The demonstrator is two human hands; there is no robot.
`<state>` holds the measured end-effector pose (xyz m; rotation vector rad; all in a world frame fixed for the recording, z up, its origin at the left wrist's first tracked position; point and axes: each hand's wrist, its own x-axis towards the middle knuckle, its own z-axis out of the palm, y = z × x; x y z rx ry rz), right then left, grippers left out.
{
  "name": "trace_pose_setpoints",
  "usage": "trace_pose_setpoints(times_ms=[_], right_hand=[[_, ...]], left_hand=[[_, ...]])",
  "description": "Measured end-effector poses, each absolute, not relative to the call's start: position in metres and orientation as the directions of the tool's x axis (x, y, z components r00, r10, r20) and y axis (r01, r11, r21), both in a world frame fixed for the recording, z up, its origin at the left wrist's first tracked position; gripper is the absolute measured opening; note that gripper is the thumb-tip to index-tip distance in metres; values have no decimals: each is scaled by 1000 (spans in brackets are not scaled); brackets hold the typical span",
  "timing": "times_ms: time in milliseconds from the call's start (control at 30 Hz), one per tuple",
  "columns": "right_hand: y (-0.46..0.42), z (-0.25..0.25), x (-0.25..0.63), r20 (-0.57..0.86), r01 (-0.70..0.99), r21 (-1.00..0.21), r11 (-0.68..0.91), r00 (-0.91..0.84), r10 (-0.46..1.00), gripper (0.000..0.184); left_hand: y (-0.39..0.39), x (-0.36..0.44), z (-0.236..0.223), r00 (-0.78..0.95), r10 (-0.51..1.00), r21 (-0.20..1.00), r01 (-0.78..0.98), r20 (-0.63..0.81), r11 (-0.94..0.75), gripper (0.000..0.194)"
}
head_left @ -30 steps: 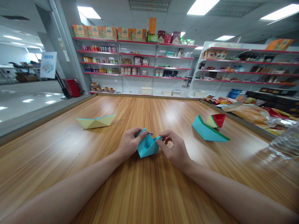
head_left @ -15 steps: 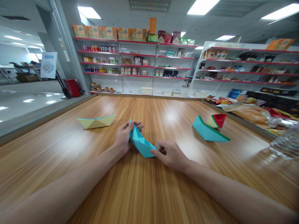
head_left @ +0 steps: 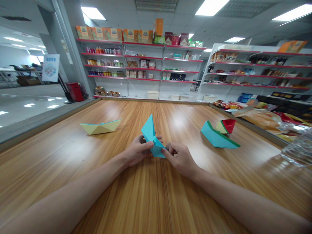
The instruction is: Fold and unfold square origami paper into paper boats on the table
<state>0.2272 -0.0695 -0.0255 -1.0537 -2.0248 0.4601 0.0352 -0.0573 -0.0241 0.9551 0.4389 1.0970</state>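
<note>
Between my hands, low over the middle of the wooden table, is a light blue folded paper boat (head_left: 148,129). My left hand (head_left: 138,150) grips it near its middle, thumb on the near side and the other fingers behind, partly hidden. Its left end rises to a tall point. The fingertips of my right hand (head_left: 179,157) pinch the lower right end. To the left rests a yellow paper boat (head_left: 102,127) with a blue edge. On the right stands a blue paper boat (head_left: 216,138) with a green edge, beside a smaller folded paper piece (head_left: 227,126) in red, yellow and green.
A clear plastic object (head_left: 298,148) lies at the table's right edge. Beyond that side are snack packets (head_left: 262,118). Shelves of goods (head_left: 142,58) line the back, and a sign (head_left: 50,68) stands at the far left.
My left hand has slid from the boat's left tip down to its middle. The boat's left end now points up more steeply. My right hand keeps its pinch, moved slightly.
</note>
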Motion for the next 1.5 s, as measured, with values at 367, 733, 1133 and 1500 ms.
trace_pose_setpoints(times_ms=[367,733,1133,1500], right_hand=[[-71,-26,226,376,537,-623,569,-432,820,43],[-73,-24,226,255,338,-787,516,-584,771,41],[-95,-12,214,158,231,-905,357,-599,785,54],[-104,-14,208,61,152,-965,212,-661,748,62]], left_hand=[[-54,42,-23,196,981,926,-373,18,57,29],[-74,59,-20,205,949,931,231,238,-283,47],[-89,77,-8,-38,998,993,111,54,-49,56],[-90,76,-6,-15,1000,1000,10,7,-7,56]])
